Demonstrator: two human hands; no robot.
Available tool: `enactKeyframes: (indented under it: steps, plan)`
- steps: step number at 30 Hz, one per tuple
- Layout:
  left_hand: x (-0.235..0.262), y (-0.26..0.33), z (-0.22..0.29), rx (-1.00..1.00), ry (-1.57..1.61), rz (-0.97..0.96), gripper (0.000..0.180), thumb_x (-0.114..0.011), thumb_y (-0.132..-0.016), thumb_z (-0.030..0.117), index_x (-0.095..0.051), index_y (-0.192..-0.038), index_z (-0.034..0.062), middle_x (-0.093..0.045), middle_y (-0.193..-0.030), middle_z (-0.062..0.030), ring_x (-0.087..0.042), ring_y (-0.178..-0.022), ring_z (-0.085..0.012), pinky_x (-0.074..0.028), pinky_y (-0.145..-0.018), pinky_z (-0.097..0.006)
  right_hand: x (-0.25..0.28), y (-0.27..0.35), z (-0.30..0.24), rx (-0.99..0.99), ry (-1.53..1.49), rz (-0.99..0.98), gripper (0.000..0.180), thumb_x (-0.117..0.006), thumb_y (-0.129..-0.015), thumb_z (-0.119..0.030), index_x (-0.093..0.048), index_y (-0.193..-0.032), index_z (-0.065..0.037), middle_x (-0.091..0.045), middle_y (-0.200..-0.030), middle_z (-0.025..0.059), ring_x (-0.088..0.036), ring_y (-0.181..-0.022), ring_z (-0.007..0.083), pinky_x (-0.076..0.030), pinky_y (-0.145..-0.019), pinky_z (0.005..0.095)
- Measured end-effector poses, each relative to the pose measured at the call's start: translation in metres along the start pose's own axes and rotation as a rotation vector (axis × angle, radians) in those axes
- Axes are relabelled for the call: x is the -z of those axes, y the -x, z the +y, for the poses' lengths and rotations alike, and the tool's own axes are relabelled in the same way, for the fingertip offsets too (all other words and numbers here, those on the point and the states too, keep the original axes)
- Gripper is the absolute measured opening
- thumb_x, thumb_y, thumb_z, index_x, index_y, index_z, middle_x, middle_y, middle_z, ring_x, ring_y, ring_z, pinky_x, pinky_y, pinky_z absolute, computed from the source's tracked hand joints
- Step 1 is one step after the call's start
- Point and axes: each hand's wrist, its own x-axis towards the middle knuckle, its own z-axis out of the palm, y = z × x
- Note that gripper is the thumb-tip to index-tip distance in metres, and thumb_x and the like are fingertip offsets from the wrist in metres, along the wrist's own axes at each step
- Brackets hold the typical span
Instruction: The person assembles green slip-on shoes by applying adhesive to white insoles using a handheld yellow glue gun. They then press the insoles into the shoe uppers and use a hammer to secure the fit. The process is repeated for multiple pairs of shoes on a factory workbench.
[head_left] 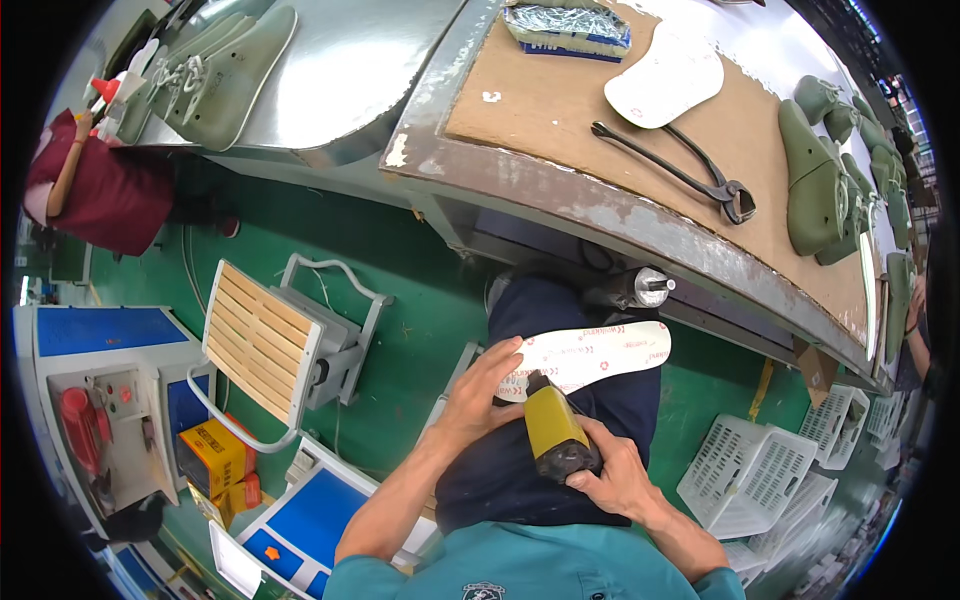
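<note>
A white insole (625,350) with red print lies across my lap. My left hand (485,390) grips its left end, thumb below and fingers on top. My right hand (620,470) is closed around a yellow-and-black staple gun (555,432), whose dark nose is at the insole's left part, close to my left fingers. Whether the nose touches the insole I cannot tell. Ahead on the workbench (540,120) lie a second white insole (668,78) and a pair of dark metal pincers (715,185), one handle partly under that insole.
Green shoe lasts (810,185) stand along the bench's right side; more lasts (225,85) rest on a metal table at far left. An opened blue packet (568,30) sits on the bench. A slatted chair (262,340) stands left, white crates (745,470) right. Another person (105,190) is at far left.
</note>
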Motion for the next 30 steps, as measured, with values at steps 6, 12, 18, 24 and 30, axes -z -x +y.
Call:
enactKeyframes:
  steps: [6, 12, 18, 24, 30]
  plan:
    - [0.001, -0.007, 0.004, -0.010, -0.047, -0.024, 0.085, -0.097, -0.065, 0.009, -0.051, -0.136, 0.0021, -0.061, -0.139, -0.0258, -0.064, -0.125, -0.0439, -0.056, -0.104, -0.048, -0.004, 0.004, 0.016, -0.044, 0.012, 0.032, 0.089, -0.079, -0.081, -0.062, -0.052, -0.139, -0.001, -0.073, -0.111, 0.0254, -0.073, -0.102, 0.0439, -0.058, -0.088, 0.0461]
    - [-0.005, -0.059, 0.035, 0.177, -0.286, -0.383, 0.092, -0.087, -0.075, 0.031, -0.044, -0.150, -0.0011, -0.059, -0.132, -0.0260, -0.057, -0.125, -0.0441, -0.046, -0.111, -0.048, 0.031, 0.051, 0.009, -0.004, 0.221, 0.046, 0.090, -0.083, -0.077, -0.062, -0.055, -0.138, -0.001, -0.074, -0.105, 0.0266, -0.073, -0.097, 0.0445, -0.058, -0.086, 0.0488]
    - [-0.109, -0.104, 0.051, 0.101, -0.403, -0.553, 0.099, -0.083, -0.066, 0.022, -0.040, -0.151, -0.0047, -0.060, -0.117, -0.0227, -0.061, -0.105, -0.0395, -0.047, -0.089, -0.051, -0.002, 0.063, 0.029, -0.062, 0.602, 0.141, 0.073, -0.078, -0.088, -0.048, -0.057, -0.136, 0.003, -0.072, -0.108, 0.0287, -0.070, -0.098, 0.0459, -0.055, -0.088, 0.0525]
    - [0.017, -0.065, 0.104, 0.387, 0.012, -0.458, 0.104, -0.087, -0.071, 0.031, -0.035, -0.155, 0.0000, -0.054, -0.139, -0.0255, -0.055, -0.131, -0.0402, -0.042, -0.114, -0.047, -0.006, 0.067, 0.054, 0.012, 0.496, 0.232, 0.068, -0.078, -0.088, -0.043, -0.057, -0.136, 0.001, -0.072, -0.109, 0.0266, -0.069, -0.098, 0.0463, -0.051, -0.094, 0.0538]
    - [0.172, -0.150, 0.131, 0.152, 0.625, 0.580, 0.057, -0.074, -0.091, 0.024, -0.053, -0.138, -0.0013, -0.064, -0.121, -0.0101, -0.068, -0.103, -0.0212, -0.059, -0.089, -0.038, -0.002, 0.065, 0.060, 0.000, 0.490, 0.197, 0.064, -0.077, -0.090, -0.043, -0.057, -0.137, -0.005, -0.072, -0.105, 0.0255, -0.069, -0.096, 0.0464, -0.051, -0.093, 0.0526]
